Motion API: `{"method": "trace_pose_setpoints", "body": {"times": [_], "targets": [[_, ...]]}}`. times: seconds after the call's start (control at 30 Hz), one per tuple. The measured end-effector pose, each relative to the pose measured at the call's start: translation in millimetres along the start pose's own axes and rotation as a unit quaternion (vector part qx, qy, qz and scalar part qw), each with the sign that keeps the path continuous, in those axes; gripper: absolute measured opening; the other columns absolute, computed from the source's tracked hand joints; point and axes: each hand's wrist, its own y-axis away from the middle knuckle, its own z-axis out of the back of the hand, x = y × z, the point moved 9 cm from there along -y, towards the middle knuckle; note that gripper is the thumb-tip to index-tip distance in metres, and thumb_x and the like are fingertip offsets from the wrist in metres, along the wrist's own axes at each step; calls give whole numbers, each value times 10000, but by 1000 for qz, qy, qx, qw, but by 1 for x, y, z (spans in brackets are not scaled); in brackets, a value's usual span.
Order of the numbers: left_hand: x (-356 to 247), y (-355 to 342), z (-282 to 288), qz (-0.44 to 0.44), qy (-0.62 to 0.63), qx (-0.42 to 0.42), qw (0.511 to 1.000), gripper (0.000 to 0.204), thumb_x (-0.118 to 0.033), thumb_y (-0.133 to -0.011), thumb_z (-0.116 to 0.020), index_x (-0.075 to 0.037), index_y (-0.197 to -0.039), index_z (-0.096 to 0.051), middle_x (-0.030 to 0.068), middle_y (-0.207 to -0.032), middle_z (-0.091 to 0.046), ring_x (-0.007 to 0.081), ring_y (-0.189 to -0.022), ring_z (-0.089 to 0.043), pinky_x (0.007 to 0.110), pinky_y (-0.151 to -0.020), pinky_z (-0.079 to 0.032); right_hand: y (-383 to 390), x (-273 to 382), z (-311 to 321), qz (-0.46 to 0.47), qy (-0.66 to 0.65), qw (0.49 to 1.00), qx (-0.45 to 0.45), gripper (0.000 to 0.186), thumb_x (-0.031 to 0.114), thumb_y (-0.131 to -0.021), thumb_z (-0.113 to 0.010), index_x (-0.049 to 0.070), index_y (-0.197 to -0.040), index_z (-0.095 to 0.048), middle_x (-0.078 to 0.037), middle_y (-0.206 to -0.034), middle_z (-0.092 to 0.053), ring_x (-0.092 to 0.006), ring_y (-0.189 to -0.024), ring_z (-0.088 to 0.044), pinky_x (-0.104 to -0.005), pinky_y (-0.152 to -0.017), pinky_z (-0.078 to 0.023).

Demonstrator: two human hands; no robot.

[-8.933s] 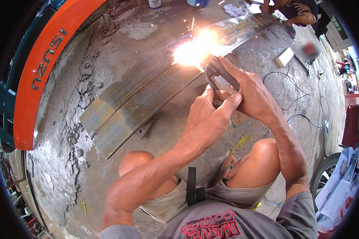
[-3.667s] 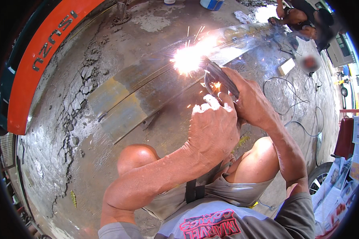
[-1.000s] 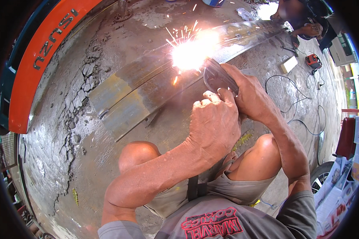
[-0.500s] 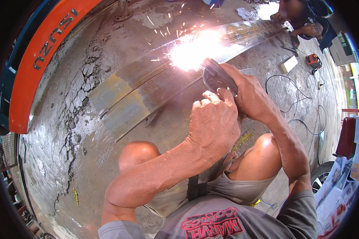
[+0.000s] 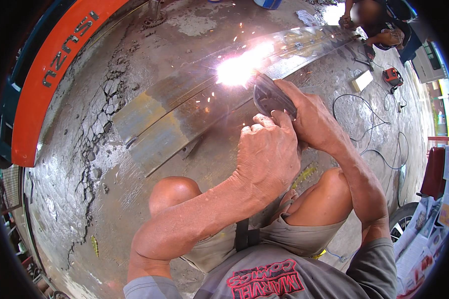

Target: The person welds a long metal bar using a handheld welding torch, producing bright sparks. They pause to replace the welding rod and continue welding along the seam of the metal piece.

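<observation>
My R hand grips a dark clamp-like tool. My L hand is curled against the tool's near end; can't tell if it's really gripping. Tool's far tip is next to a v. bright glare over the long metal piece, which runs near L to far R. Far R, a co-worker is down low by the metal's far end, w/ a pale block & red-black device on the floor nearer me.
</observation>
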Motion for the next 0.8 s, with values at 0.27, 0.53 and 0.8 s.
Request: {"method": "trace_pose_setpoints", "body": {"times": [0.27, 0.53, 0.8], "targets": [[1, 0, -1, -1, 5, 3, 1000, 576, -421, -950, -800, 89, -1166, -644, 272, -951, -746, 392, -815, -793, 461, -724, -629, -1, -7, -5, -5, 6, 1000, 9, 587, 179, -973, -765, 9, -1489, -542, -294, -1041, -778, -470, -958, -785, -521, -818, -617], [2, 0, 1, -2, -10, -11, 1000, 571, -425, -944, -802, 83, -1152, -644, 264, -945, -747, 385, -802, -794, 453, -728, -634, -3, 1, -3, 26, -7, 1000, -9, 591, 203, -969, -786, 42, -1489, -556, -295, -1039, -776, -469, -971, -782, -516, -814, -614], [2, 1, -1, -9, -22, -22, 999, 554, -432, -948, -796, 72, -1124, -646, 252, -940, -748, 380, -800, -795, 436, -704, -632, -3, -3, -4, 3, -4, 1000, 9, 587, 208, -963, -789, 39, -1475, -557, -280, -1070, -778, -461, -976, -784, -518, -813, -612]]}}
